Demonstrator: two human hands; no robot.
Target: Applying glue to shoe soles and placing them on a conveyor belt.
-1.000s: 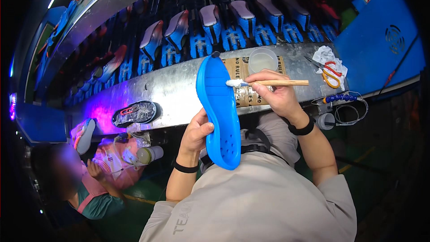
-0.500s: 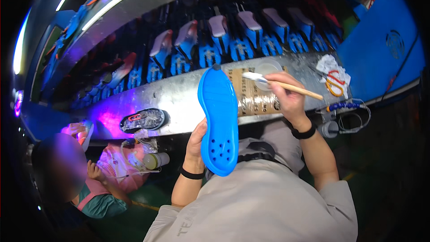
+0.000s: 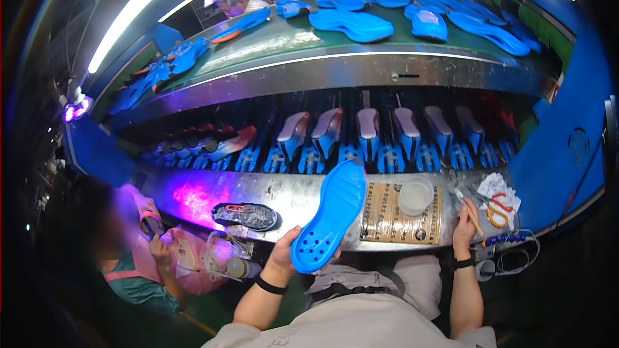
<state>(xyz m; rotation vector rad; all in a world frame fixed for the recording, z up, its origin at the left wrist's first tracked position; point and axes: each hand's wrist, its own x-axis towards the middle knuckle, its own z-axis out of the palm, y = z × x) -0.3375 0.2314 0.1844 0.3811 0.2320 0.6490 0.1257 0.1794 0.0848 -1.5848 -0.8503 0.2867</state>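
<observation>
My left hand (image 3: pixel 284 251) grips the heel end of a bright blue shoe sole (image 3: pixel 332 212), its toe pointing up and to the right over the bench. Several small holes show at the sole's heel. Low at the bench's right side, my right hand (image 3: pixel 462 231) is closed around a paintbrush (image 3: pixel 476 220) with a wooden handle and pale bristles. Left of that hand, a translucent round tub (image 3: pixel 415 196) rests on a taped cardboard sheet (image 3: pixel 380 219). Orange-handled scissors (image 3: pixel 496 214) and crumpled white paper (image 3: pixel 498 188) lie just right of the brush.
A dark shoe upper (image 3: pixel 245 216) lies on the metal bench (image 3: pixel 284 187). Behind stands a rack of shoes on blue holders (image 3: pixel 367 130). Above it, blue soles (image 3: pixel 351 24) lie on a green conveyor (image 3: pixel 277 51). A co-worker in a pink apron (image 3: pixel 184 251) sits at left; another person (image 3: pixel 237 3) is beyond.
My right hand has moved from beside the sole to the bench's right side with the brush. The sole has tilted rightward. The view has lifted, bringing the conveyor into sight.
</observation>
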